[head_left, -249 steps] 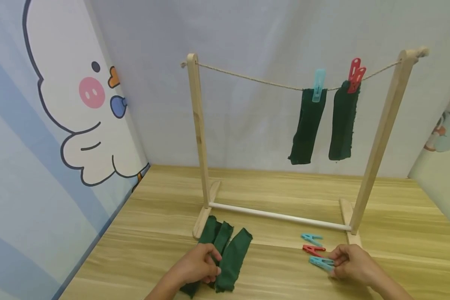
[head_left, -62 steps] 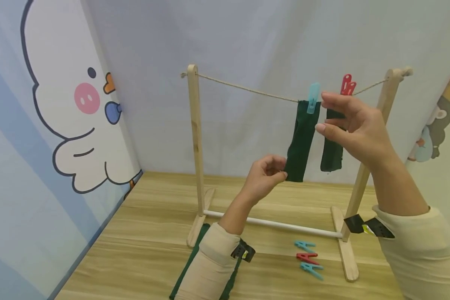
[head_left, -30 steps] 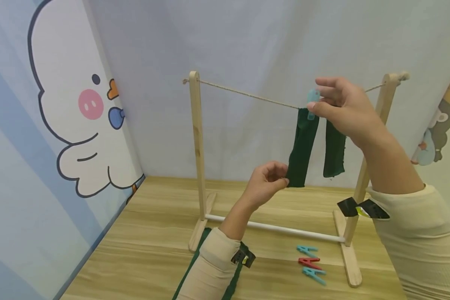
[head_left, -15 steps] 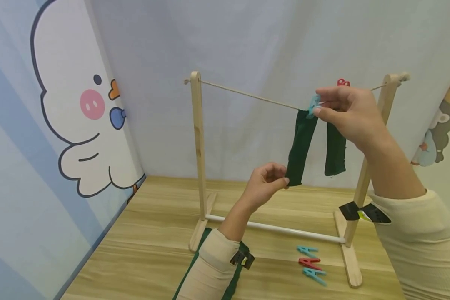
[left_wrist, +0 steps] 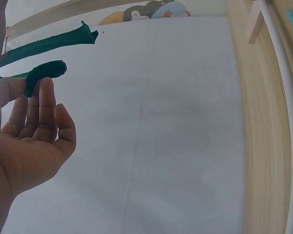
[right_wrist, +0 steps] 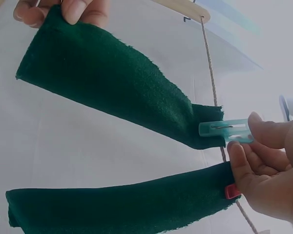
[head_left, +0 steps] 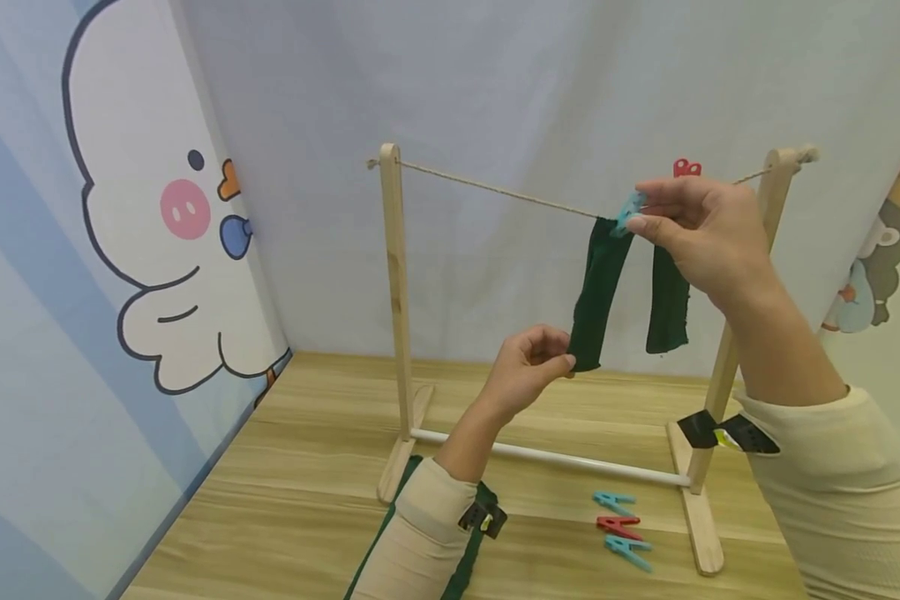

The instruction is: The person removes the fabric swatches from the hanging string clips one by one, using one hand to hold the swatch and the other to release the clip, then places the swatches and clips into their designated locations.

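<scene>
A dark green cloth strip (head_left: 600, 292) hangs over the rope, pegged at its top by a light blue clothespin (head_left: 628, 213). With thumb and fingers my right hand (head_left: 720, 237) pinches this clothespin's handle end; its jaws still overlap the cloth in the right wrist view. My left hand (head_left: 527, 371) pinches the strip's lower left corner, where the cloth curls over the fingers in the left wrist view. Just to the right hangs a second green strip (head_left: 669, 304), partly behind my right hand. A red clothespin (head_left: 687, 168) pegs it, mostly hidden in the head view.
The rope (head_left: 495, 190) spans two wooden posts (head_left: 396, 292), joined low down by a white rod (head_left: 570, 457). Two blue clothespins and a red clothespin (head_left: 619, 526) lie on the wooden table (head_left: 270, 500). More green cloth (head_left: 461, 575) lies beneath my left forearm.
Both hands have risen from the table to the hanging strip. My right hand has taken hold of the blue clothespin, which now tilts. The strip's lower end has shifted slightly left with my left hand.
</scene>
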### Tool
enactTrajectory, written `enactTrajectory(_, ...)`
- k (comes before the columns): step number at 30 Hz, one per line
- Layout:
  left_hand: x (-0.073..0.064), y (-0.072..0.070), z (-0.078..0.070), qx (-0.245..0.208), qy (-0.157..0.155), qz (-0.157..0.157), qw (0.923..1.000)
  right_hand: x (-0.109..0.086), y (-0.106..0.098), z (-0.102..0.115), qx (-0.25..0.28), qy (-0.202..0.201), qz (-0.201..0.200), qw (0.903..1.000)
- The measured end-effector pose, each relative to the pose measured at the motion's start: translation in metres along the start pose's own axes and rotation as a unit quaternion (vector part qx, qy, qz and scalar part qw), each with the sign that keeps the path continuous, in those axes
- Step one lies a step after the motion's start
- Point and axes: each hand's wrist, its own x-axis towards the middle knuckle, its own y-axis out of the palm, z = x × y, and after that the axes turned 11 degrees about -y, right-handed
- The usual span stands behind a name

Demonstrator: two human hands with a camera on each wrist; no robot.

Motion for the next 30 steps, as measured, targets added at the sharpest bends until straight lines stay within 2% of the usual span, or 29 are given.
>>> enactTrajectory(4, 0.0, 0.0, 0.001, 0.003, 0.003, -0.001, 1.0, -0.002, 0.002, 0.0, -0.007, -0.014, -0.014, 0.9998)
enactTrajectory(12, -0.001, 0.001, -0.001, 0.006, -0.001, -0.002, 1.0, -0.002, 0.006, -0.004, 0.002, -0.055, -0.072, 0.9959)
enactTrajectory(21, -0.005, 0.001, -0.001, 0.007, -0.015, -0.006, 0.9999, -0.004, 0.012, -0.008, -0.036, -0.072, -0.136, 0.9874)
enactTrajectory(24, -0.006, 0.001, 0.001, 0.006, -0.018, -0.005, 0.9998, -0.003, 0.013, -0.01, -0.027, -0.083, -0.162, 0.983)
enactTrajectory(30, -0.013, 0.001, 0.008, 0.015, -0.015, -0.003, 0.9998, -0.003, 0.012, -0.011, 0.026, -0.103, -0.201, 0.9738)
